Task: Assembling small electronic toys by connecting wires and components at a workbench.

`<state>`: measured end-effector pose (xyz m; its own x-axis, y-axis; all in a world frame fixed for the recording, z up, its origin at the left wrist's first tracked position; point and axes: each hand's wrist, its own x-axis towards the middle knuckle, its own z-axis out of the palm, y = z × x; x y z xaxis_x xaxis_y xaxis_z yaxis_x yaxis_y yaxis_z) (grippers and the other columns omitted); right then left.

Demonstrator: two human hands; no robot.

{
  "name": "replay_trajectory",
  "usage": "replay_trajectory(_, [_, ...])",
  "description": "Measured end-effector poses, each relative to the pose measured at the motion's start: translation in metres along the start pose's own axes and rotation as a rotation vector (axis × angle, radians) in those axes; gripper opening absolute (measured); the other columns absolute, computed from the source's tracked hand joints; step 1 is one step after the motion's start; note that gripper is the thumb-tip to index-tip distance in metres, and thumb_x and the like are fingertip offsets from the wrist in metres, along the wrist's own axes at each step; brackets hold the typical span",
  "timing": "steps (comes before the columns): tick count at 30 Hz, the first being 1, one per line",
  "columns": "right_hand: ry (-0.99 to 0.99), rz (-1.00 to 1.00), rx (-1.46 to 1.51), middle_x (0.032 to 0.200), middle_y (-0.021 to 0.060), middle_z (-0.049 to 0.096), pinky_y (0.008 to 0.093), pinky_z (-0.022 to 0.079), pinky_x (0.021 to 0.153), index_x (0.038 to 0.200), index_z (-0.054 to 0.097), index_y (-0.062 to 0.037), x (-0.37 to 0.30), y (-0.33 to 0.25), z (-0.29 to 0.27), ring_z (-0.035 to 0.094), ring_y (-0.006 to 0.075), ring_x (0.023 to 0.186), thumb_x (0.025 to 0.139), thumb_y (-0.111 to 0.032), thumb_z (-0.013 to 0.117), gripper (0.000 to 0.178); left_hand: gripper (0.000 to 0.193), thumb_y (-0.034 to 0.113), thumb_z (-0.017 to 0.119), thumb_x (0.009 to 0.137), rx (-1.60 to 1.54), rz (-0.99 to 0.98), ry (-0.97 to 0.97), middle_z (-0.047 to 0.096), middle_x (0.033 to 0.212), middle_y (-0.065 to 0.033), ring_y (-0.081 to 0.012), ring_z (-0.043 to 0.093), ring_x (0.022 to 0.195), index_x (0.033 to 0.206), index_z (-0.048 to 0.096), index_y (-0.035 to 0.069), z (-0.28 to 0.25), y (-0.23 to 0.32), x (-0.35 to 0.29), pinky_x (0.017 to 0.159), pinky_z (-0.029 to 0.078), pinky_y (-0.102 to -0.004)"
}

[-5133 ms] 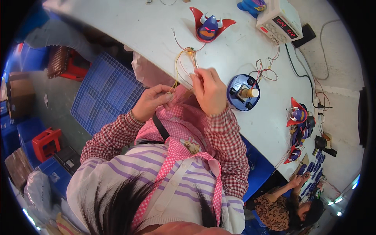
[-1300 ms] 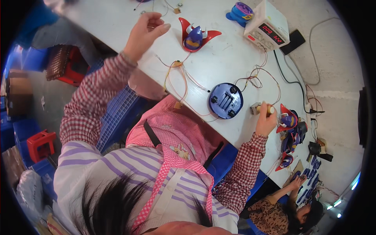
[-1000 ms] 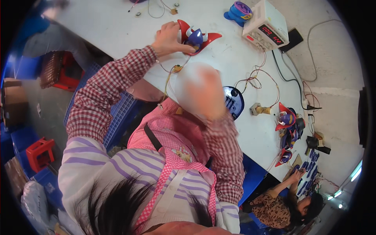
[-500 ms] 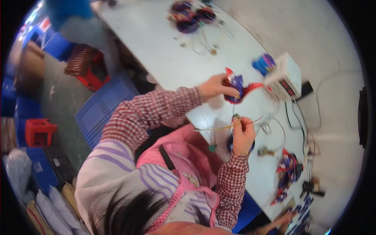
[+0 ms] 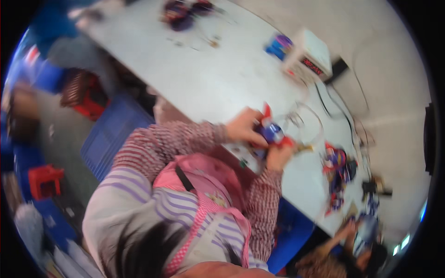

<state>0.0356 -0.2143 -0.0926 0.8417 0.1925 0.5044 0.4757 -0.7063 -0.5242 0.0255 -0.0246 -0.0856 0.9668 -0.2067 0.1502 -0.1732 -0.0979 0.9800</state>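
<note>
Both hands are together over the near part of the white table. My left hand grips one side of a small blue toy with red pointed parts and a white patch. My right hand holds the lower red part from the other side, fingers closed. Motion blur hides the details of the toy and any wires between the fingers. Just beyond my right hand lies a small brass-coloured piece. A small green piece shows by the table's near edge, below my left hand.
A white box with a red digital display stands at the table's far side, a blue-purple object beside it. Loose wires lie beyond my hands. Toy parts are piled at right, more at top. Another person's arm is lower right.
My left hand has brought the toy nearer to my right hand, which held a thin yellow wire before and now grips the toy too. The view has shifted, so the table appears moved leftward.
</note>
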Motion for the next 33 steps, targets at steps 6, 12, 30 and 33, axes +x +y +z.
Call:
replay_trajectory(6, [0.111, 0.060, 0.419, 0.097, 0.0112, 0.059, 0.0303, 0.045, 0.082, 0.100, 0.055, -0.0002, 0.015, -0.026, -0.013, 0.055, 0.0219, 0.084, 0.074, 0.004, 0.059, 0.027, 0.068, 0.032, 0.081, 0.061, 0.162, 0.093, 0.288, 0.056, 0.102, -0.0119, -0.0239, 0.049, 0.096, 0.114, 0.051, 0.001, 0.007, 0.025, -0.020, 0.093, 0.039, -0.0340])
replay_trajectory(12, [-0.230, 0.131, 0.797, 0.102, 0.0104, 0.058, 0.0279, 0.044, 0.083, 0.109, 0.052, -0.0009, 0.051, -0.126, -0.013, 0.055, 0.0182, 0.089, 0.084, 0.000, 0.058, 0.026, 0.062, 0.005, 0.068, 0.069, -0.795, -0.042, 0.337, 0.056, 0.116, -0.0105, -0.0193, 0.054, 0.100, 0.126, 0.045, 0.005, -0.047, 0.068, -0.061, 0.090, 0.044, -0.0283])
replay_trajectory(30, [-0.159, -0.269, -0.018, 0.103, 0.0103, 0.050, 0.0409, 0.036, 0.087, 0.097, 0.057, -0.0090, 0.004, -0.130, 0.074, 0.049, 0.0297, 0.098, 0.071, -0.015, 0.064, 0.027, 0.052, 0.046, 0.068, 0.075, 0.220, -0.219, 1.119, 0.064, 0.091, -0.0136, -0.0218, 0.063, 0.079, 0.106, 0.061, 0.004, -0.531, -0.055, -0.081, 0.072, 0.051, -0.0282])
replay_trajectory(33, [-0.193, -0.253, 0.006, 0.103, 0.0088, 0.047, 0.0414, 0.034, 0.090, 0.097, 0.054, -0.0084, 0.007, -0.138, 0.078, 0.046, 0.0283, 0.104, 0.074, -0.017, 0.063, 0.027, 0.047, 0.047, 0.054, 0.088, 0.333, -0.315, 0.909, 0.066, 0.093, -0.0094, -0.0188, 0.063, 0.080, 0.107, 0.064, 0.005, -0.554, -0.069, -0.030, 0.071, 0.049, -0.0270])
